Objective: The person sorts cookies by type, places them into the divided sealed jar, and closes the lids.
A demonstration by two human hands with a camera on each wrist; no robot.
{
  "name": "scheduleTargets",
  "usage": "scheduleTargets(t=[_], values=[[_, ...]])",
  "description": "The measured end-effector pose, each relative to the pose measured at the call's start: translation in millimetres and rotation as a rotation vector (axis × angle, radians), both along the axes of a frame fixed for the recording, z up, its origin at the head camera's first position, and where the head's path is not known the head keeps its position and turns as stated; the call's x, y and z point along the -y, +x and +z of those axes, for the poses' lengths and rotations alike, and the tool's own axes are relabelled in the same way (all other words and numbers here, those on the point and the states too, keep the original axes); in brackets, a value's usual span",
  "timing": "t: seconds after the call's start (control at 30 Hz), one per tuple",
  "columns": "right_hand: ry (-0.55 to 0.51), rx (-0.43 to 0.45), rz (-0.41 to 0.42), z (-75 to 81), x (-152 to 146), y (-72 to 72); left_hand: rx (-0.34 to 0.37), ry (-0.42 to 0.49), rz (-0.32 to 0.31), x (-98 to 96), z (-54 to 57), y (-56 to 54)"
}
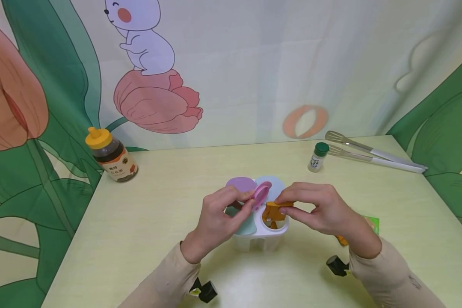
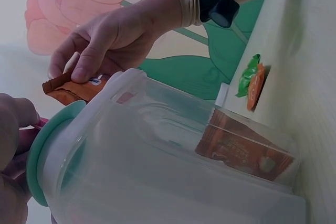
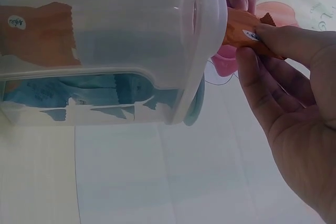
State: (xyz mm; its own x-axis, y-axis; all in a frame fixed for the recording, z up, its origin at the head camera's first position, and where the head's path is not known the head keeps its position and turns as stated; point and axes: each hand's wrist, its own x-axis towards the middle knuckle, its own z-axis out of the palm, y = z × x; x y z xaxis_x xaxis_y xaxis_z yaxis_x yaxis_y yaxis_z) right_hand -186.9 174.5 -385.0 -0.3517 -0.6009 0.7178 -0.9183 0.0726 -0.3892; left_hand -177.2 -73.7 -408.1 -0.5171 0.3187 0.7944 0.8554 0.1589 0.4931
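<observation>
A clear plastic storage box (image 1: 259, 241) with a white top and several round coloured lids stands in the middle of the table. My left hand (image 1: 221, 214) pinches its raised pink lid (image 1: 262, 193). Between thumb and fingers, my right hand (image 1: 325, 209) holds an orange sachet (image 1: 273, 210) partly inside the uncovered round opening. Through the wall in the left wrist view, another orange sachet (image 2: 244, 148) lies at the bottom of that side. Blue sachets (image 3: 68, 92) show in a neighbouring compartment in the right wrist view. The purple (image 1: 240, 184), light blue (image 1: 272, 186) and green (image 1: 247, 226) lids lie down.
Beside my right wrist, a green packet (image 2: 247, 74) and an orange packet (image 2: 255, 87) lie on the table. A yellow-capped bottle of dark syrup (image 1: 117, 162) stands back left. Back right are a green-capped shaker (image 1: 318, 157) and metal tongs (image 1: 377, 159). A printed curtain (image 1: 231, 85) hangs behind.
</observation>
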Motion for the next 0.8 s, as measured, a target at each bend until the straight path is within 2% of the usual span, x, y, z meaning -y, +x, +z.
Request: scheduleTargets(t=[0.23, 0.43, 0.6, 0.8], values=[[0.027, -0.024, 0.018, -4.3, 2.4, 0.1, -0.004, 0.005, 0.001, -0.2, 0.0, 0.1], [0.052, 0.007, -0.057, -7.1, 1.7, 2.1, 0.000, 0.005, -0.009, -0.4, 0.8, -0.2], [0.070, 0.027, -0.059, -7.5, 2.2, 1.6, -0.007, 0.014, -0.006, -0.1, 0.4, -0.3], [0.064, 0.028, -0.109, -8.3, 2.5, 3.1, -0.002, 0.015, -0.009, -0.1, -0.2, -0.2]])
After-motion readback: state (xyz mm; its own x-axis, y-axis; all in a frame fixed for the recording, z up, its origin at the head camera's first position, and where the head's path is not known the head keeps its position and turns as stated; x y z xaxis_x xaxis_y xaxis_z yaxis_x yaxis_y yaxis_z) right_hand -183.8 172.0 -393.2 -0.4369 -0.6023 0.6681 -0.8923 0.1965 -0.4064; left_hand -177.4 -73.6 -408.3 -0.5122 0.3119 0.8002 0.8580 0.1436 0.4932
